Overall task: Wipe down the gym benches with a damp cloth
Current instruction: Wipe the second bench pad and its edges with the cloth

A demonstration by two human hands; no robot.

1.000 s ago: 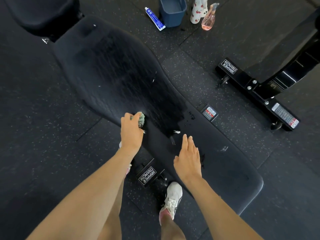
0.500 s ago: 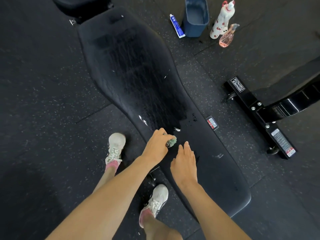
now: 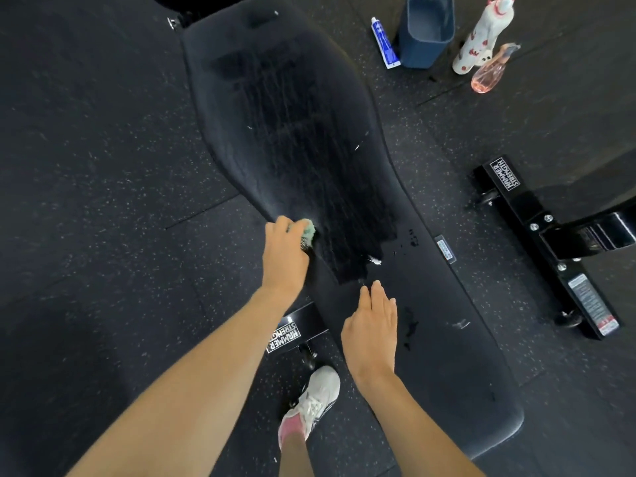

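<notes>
- We see the gym bench lying across the middle of the view. Its long axis runs from the near right to the far centre, with the broader end far and the rounded narrow end near.
- Its pad is black, matte and padded. A darker, streaked wet patch covers the far half and ends in a ragged edge.
- Our left hand is at the pad's left edge, fingers curled round a crumpled green cloth that touches the wet patch.
- Our right hand rests flat on the dry near part, fingers straight and together, pointing far.
- A white shoe stands on the speckled rubber floor near the bench's left side.
- Far right on the floor stand a blue bin, a blue-and-white tube, a white patterned bottle and a pink spray bottle.
</notes>
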